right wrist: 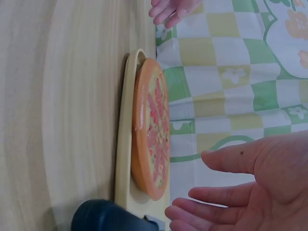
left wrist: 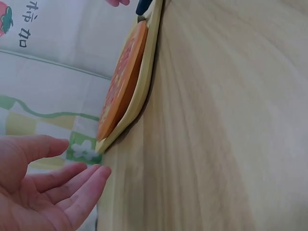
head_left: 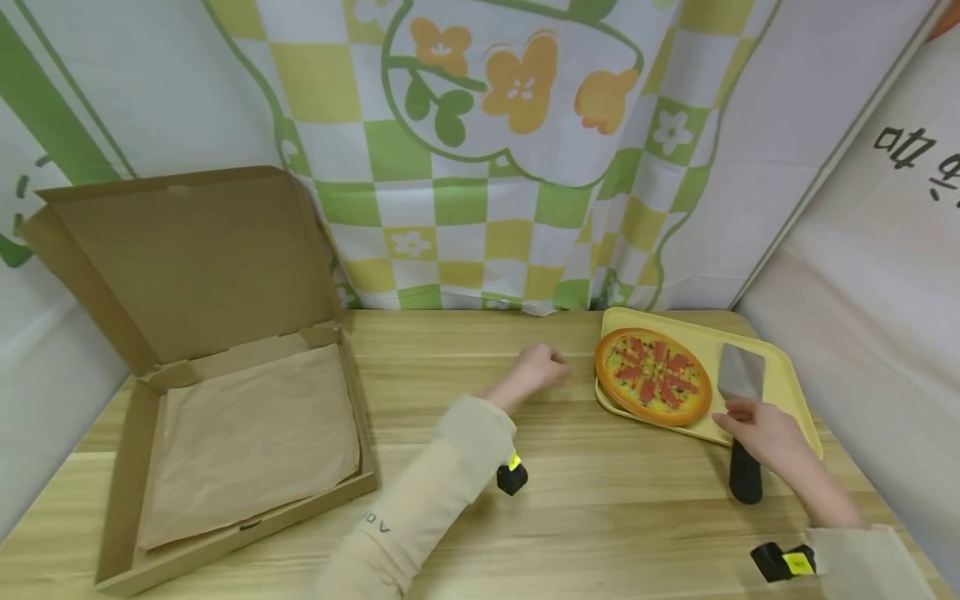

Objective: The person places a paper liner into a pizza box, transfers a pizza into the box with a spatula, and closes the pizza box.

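Observation:
A round pizza (head_left: 654,377) lies on the left part of a yellow tray (head_left: 787,375), its left edge overhanging the tray's rim. To its right rests a spatula (head_left: 742,372) with a metal blade on the tray and a black handle sticking out over the front rim. My right hand (head_left: 772,433) is above the spatula's handle, fingers apart and holding nothing in the right wrist view. Left of the tray, my left hand (head_left: 534,372) hovers over the table; the left wrist view shows its fingers (left wrist: 79,192) loosely bent with nothing between them.
On the left side of the wooden table (head_left: 600,517) stands a cardboard pizza box (head_left: 247,525), lid raised, with brown paper (head_left: 255,433) lining its bottom. A checked, flowered curtain (head_left: 465,208) hangs along the back edge, and a white cloth wall closes off the right.

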`<state>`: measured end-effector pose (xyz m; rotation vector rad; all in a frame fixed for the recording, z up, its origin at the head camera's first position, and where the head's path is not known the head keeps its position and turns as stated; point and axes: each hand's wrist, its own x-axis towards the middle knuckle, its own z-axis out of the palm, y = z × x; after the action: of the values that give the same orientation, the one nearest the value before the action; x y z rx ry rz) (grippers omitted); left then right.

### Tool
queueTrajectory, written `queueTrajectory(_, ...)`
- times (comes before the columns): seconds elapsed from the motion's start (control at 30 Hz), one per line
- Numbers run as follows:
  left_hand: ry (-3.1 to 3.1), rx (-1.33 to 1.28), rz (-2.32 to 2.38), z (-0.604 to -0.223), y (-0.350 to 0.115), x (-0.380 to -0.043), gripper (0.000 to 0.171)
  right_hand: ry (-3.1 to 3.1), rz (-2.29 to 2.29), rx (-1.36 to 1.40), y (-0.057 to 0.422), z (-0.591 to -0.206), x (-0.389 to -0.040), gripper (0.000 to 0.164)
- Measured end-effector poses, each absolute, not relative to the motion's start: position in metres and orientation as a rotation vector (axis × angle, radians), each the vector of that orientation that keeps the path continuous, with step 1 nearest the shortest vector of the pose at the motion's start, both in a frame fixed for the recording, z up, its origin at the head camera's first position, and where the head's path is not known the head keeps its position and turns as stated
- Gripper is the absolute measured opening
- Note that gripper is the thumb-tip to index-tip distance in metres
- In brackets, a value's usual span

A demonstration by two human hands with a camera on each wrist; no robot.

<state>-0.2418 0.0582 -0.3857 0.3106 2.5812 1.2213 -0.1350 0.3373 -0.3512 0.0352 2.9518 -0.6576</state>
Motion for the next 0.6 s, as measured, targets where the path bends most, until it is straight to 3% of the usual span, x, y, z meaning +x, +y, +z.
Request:
queueTrajectory(0.23, 2.625, 0.231, 1.433, -0.521, 0.107, -0.334, 0.023, 2.938, -0.618, 0.114, 0.345, -0.355, -0.135, 0.055)
queueTrajectory(0.47, 2.535, 0.083, 1.569, -0.55, 0.134, -0.339, 0.024, 2.927, -0.537, 0.189, 0.349, -0.359, -0.134, 0.061)
queueTrajectory(0.6, 2.584, 0.016, 1.588, -0.559, 0.149, -0.338, 0.022, 2.955, -0.445, 0.184, 0.352, -0.361, -0.135, 0.053)
